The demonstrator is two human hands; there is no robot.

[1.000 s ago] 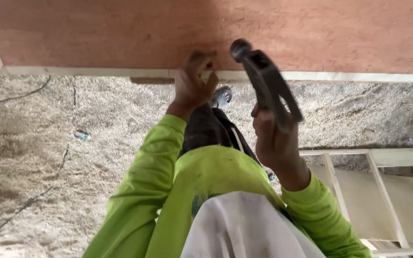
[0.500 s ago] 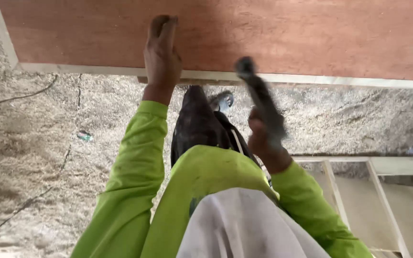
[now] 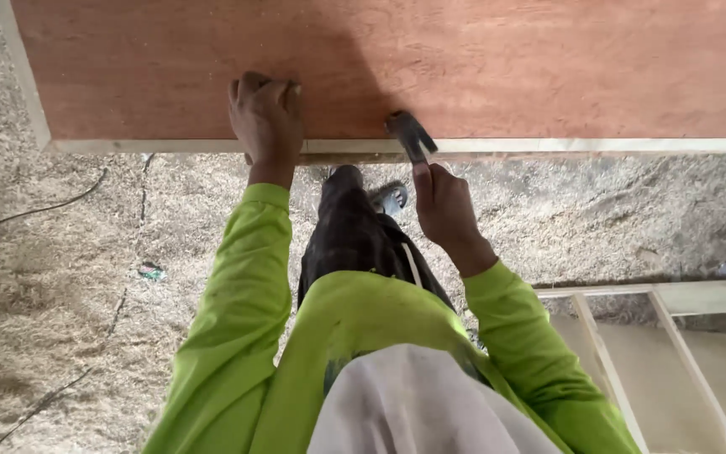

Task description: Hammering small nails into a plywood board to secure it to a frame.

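Note:
A reddish-brown plywood panel [image 3: 506, 59] with a pale wooden edge strip [image 3: 598, 145] lies across the top of the view. My left hand [image 3: 264, 118] rests knuckles-up on the panel near its front edge, fingers curled, a small pale object at the fingertips. My right hand [image 3: 443, 206] grips the handle of a dark hammer [image 3: 409, 134], whose head is down at the panel's edge. Bright green sleeves cover both arms.
The ground [image 3: 69, 294] is thick with sawdust, with thin cables [image 3: 35, 206] and a small green scrap [image 3: 150, 271] on it. A pale wooden frame with slats [image 3: 674, 324] lies at the lower right. A sandalled foot [image 3: 390, 197] shows below the panel edge.
The hammer has come down from raised to the panel's edge. My left hand slid along the panel and now sits curled near the front edge.

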